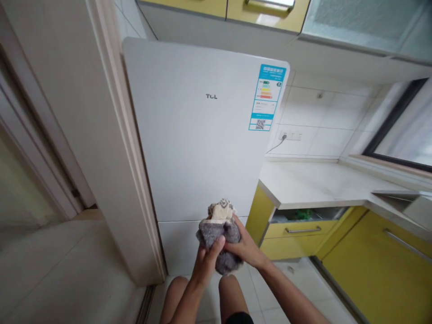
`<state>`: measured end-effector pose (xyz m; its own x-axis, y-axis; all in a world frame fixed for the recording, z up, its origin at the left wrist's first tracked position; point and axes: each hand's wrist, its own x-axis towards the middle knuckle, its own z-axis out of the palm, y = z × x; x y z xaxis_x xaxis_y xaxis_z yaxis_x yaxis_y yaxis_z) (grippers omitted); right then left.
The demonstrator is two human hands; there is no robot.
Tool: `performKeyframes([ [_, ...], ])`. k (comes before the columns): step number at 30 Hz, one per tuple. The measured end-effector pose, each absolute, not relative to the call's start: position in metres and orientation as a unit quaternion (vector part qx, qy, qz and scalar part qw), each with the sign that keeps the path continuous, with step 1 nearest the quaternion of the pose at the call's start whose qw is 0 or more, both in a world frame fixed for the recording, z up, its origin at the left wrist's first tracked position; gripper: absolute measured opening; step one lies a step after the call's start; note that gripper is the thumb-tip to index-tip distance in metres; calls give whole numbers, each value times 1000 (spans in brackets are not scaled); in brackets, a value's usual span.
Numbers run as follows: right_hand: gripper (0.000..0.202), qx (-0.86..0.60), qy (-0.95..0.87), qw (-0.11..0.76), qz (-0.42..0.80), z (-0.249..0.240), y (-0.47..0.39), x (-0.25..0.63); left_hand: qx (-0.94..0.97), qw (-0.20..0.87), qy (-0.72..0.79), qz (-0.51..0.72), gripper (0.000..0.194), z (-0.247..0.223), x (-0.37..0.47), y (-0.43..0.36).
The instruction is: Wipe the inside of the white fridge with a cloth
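A bunched grey cloth [222, 231] with a cream patterned part at its top is gripped between both hands, in front of the refrigerator. My left hand [209, 256] clasps its lower left side, the thumb pressed across the front. On the right side my right hand [245, 245] wraps round it, its thumb close to the left one. The cloth's far side and most fingertips are hidden behind it. Just beyond stands the white refrigerator [202, 144], its upper and lower doors closed.
A door frame [118, 135] rises at the left. To the right are a white countertop [303, 184], yellow cabinets [381, 270] and a wall socket [292, 135] with a plugged cord. Yellow upper cabinets [266, 18] hang overhead. My knees are below, above the tiled floor [297, 288].
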<state>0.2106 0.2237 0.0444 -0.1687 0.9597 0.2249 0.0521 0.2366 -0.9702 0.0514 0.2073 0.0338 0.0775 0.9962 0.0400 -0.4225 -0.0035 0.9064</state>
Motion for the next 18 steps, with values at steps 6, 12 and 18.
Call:
performKeyframes([
  [6,43,-518,-408,646,384,66,258,292,525,638,271,494,107,33,62,224],
  [12,47,-542,-285,740,279,70,318,407,545,567,412,461,99,16,29,255],
  [18,45,-545,-239,776,212,53,373,475,531,478,504,486,80,-33,-5,277],
])
